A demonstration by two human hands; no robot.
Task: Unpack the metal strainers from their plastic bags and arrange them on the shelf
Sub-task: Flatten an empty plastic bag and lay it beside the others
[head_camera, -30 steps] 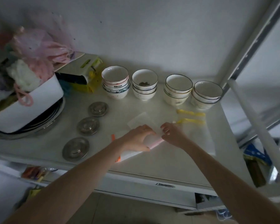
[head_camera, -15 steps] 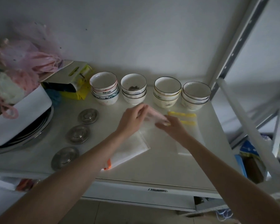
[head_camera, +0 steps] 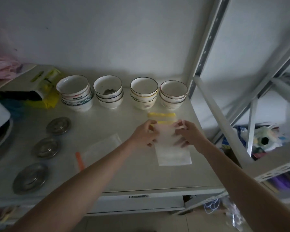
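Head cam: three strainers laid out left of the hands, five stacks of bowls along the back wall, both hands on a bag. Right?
Not quite: the head view shows four stacks of bowls, not five. Three strainers sit at left, and the left hand and right hand both pinch a plastic bag.

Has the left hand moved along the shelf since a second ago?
Yes. The left hand has gone from the orange-strip bag away and to the right, towards the bowl stacks; it now holds the pink-strip bag.
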